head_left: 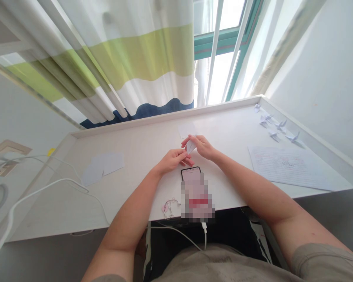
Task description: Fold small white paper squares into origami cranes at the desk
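Between both hands, above the middle of the desk, is a small piece of folded white paper (191, 146). My left hand (174, 159) pinches its lower edge between thumb and fingers. From the right, my right hand (203, 146) grips the upper side, with the thumb and index finger near its top. The finer folds are too small to make out. Just below the hands lies a phone (191, 172), its lower part blurred out by blocks. Behind the hands a flat white sheet (187, 129) rests on the desk.
Several folded paper cranes (280, 125) stand at the back right, above a written sheet (285, 166). Blank paper squares (113, 163) lie at left. A beaded strap (168, 207) is beside the phone. White cables (73, 180) cross the left side; a charging cable (205, 231) meets the phone.
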`<state>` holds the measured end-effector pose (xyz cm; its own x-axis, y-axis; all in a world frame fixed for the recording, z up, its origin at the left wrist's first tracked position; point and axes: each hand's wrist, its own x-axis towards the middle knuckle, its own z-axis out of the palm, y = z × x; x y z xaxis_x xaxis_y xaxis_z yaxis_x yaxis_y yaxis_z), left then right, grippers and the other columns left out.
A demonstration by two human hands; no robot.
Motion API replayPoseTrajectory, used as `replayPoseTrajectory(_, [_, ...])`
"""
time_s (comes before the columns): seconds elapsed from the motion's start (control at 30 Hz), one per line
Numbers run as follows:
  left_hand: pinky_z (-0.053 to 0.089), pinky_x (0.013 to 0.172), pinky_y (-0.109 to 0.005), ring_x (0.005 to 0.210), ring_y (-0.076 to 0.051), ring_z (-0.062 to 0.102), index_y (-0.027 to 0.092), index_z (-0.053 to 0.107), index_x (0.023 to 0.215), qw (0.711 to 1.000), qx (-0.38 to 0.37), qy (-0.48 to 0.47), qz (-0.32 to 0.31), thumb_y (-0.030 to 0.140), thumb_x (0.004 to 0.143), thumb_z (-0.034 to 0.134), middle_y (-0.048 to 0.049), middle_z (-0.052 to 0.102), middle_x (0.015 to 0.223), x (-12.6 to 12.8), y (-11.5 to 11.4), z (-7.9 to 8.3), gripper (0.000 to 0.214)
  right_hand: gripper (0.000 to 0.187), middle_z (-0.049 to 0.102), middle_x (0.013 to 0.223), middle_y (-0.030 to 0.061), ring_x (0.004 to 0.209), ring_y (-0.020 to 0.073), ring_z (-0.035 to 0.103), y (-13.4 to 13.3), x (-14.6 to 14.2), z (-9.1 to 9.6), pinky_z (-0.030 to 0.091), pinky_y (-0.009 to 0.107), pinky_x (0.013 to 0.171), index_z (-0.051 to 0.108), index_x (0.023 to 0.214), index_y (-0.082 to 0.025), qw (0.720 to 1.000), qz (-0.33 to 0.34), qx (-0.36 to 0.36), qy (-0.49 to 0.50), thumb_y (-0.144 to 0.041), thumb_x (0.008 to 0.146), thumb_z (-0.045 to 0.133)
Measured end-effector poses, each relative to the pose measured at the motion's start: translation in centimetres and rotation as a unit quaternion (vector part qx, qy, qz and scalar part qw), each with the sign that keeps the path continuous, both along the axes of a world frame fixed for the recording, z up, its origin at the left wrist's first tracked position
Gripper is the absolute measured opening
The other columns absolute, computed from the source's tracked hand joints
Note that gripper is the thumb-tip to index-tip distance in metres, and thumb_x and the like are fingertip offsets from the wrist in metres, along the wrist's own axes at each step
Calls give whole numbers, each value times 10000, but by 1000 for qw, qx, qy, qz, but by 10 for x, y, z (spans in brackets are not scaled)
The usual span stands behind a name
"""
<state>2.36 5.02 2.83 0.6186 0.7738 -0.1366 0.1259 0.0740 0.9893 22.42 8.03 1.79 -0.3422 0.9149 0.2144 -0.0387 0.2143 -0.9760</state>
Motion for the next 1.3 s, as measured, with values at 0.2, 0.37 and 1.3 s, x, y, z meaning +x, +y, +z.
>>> replayPoseTrajectory(0.2, [561,731,-319,869,-243,803,107,708,1082,1000,-3,0,17,663,956,647,-200,810,1085,3,2,-3,573,582,710,745,28,643,133,612,-1,-2,-1,515,297,700,773,978,-162,999,47,0,-4,-670,1034,493])
replayPoseTrajectory(0.37, [560,704,-314,844,-248,803,97,732,1088,1000,-6,-8,28,745,928,616,-210,808,1093,5,4,-9,678,588,606,619,-9,589,132,553,-3,-3,0,496,305,668,775,1016,-160,997,76,-6,-18,-656,1056,460])
replayPoseTrajectory(1.3, [587,785,-343,850,-241,797,117,733,966,1000,1,-1,0,705,888,700,-166,823,943,4,0,-8,594,587,719,757,29,679,142,645,-3,0,3,524,309,746,789,1014,-159,998,45,-4,-32,-654,1049,476])
